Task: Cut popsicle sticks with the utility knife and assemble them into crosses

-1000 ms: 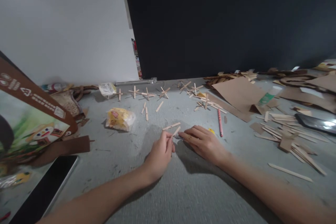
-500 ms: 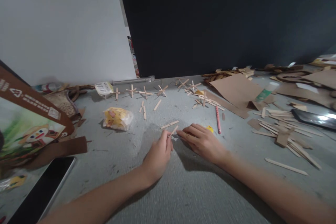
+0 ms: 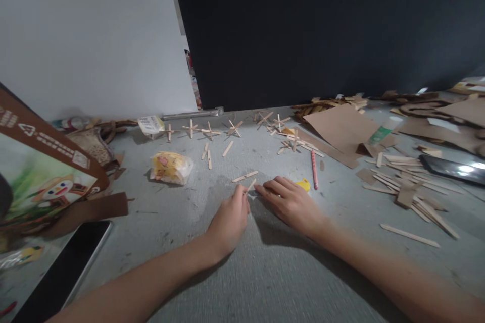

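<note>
My left hand (image 3: 230, 219) pinches a short wooden stick (image 3: 250, 186), which points up and to the right from the fingertips. Just right of it, my right hand (image 3: 290, 204) is bent low over the grey table (image 3: 212, 290), its fingers curled together; what they hold is hidden. A yellow object (image 3: 303, 184) shows partly behind the right hand. Beyond both hands lies another small stick piece (image 3: 244, 176). Farther back are loose sticks (image 3: 228, 149) and several crossed-stick shapes, one of them a standing cross (image 3: 235, 128).
A yellow snack packet (image 3: 172, 167) lies left of centre, a phone (image 3: 66, 272) and a printed box (image 3: 49, 171) at the left. On the right are a red patterned pencil (image 3: 314, 169), a glue stick (image 3: 385, 130), piled sticks (image 3: 407, 235) and cardboard (image 3: 333, 128).
More of the yellow object shows beside my right hand. Both hands keep nearly the same place and pose, and the view has shifted slightly.
</note>
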`<state>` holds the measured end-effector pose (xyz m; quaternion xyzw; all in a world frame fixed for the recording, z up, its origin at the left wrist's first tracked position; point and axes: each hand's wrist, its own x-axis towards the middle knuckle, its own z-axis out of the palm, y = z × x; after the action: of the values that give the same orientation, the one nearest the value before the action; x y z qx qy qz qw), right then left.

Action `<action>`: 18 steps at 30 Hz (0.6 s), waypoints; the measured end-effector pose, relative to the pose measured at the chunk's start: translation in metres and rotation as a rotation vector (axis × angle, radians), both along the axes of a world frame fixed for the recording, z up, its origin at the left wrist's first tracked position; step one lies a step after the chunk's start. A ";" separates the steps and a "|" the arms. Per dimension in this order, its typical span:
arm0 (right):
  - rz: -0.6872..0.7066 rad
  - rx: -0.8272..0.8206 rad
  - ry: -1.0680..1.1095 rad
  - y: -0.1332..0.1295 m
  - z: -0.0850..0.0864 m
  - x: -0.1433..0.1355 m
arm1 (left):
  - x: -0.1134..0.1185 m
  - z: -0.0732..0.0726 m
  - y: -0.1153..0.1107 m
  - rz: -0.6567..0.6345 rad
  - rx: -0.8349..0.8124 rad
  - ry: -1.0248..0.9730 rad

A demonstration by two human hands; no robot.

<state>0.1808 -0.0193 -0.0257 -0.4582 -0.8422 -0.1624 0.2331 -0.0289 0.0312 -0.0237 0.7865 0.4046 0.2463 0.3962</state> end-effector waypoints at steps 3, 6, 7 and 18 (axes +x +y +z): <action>-0.002 0.026 -0.016 0.000 0.001 -0.001 | 0.001 0.002 0.000 0.029 -0.031 -0.028; -0.014 0.035 -0.030 0.000 0.003 -0.003 | 0.002 0.004 0.001 0.049 -0.074 -0.073; -0.018 0.036 -0.033 0.000 0.003 -0.004 | 0.003 0.005 0.001 0.054 -0.088 -0.090; -0.049 0.098 0.006 -0.005 0.006 -0.018 | 0.005 -0.003 0.006 0.098 -0.158 -0.162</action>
<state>0.1625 -0.0243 -0.0201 -0.4674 -0.8210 -0.2076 0.2535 -0.0243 0.0368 -0.0264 0.7098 0.4273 0.2955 0.4757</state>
